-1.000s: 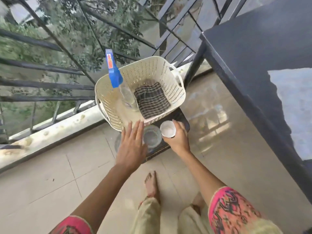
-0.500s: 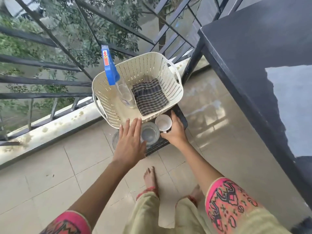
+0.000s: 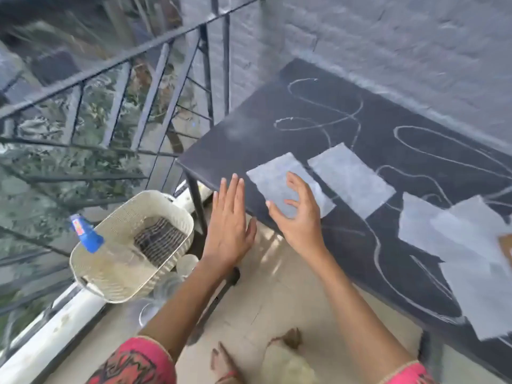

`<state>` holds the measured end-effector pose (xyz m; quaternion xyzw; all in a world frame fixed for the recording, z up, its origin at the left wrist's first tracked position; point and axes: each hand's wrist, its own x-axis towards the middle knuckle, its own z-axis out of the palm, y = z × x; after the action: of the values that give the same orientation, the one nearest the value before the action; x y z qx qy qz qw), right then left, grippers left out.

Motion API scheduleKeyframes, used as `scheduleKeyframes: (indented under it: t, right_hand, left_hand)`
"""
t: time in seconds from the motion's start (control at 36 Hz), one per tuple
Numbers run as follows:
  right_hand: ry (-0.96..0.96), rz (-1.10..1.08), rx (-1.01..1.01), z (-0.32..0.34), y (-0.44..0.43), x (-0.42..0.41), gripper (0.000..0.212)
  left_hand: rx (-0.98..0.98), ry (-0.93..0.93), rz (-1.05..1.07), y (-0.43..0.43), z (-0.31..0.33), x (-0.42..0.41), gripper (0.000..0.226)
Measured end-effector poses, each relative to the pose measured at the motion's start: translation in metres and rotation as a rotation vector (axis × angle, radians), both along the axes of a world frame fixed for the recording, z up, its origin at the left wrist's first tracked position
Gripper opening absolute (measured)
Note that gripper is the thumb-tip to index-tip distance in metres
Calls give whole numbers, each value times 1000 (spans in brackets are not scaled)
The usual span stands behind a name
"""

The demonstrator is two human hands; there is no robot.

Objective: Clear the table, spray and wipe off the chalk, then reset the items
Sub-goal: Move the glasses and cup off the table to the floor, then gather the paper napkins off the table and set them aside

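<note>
Hands both open and holding nothing, at the near-left corner of the chalk-marked desk.

Left hand (image 3: pixel 228 231) is flat with straight fingers close together, just off the black desk's (image 3: pixel 249 128) edge. Right hand (image 3: pixel 300 217), fingers spread and loosely bent, is over the near end of a grey paper sheet (image 3: pixel 273 178); whether it touches is unclear. A second sheet (image 3: pixel 350 180) lies just beside it, with overlapping sheets (image 3: pixel 457 245) further right. White chalk lines (image 3: pixel 293 119) loop across the top. On the floor to the left, a cream basket (image 3: pixel 122 284) holds a blue-headed spray bottle (image 3: pixel 87 236) and a striped cloth (image 3: pixel 159 241).
</note>
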<state>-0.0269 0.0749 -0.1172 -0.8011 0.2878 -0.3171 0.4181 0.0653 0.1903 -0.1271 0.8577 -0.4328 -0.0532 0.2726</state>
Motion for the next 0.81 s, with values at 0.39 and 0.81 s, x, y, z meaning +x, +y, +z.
scheduleKeyframes:
  t: [0.39,0.81]
  right_hand:
    - [-181,-637,-360,185,-138,-217,56]
    - [-13,-996,18,74,-239,-411,40]
  left_hand:
    - [-405,-103,-656,-220,162,-172,77]
    - [-150,-127,-918,-336,85,-353,67]
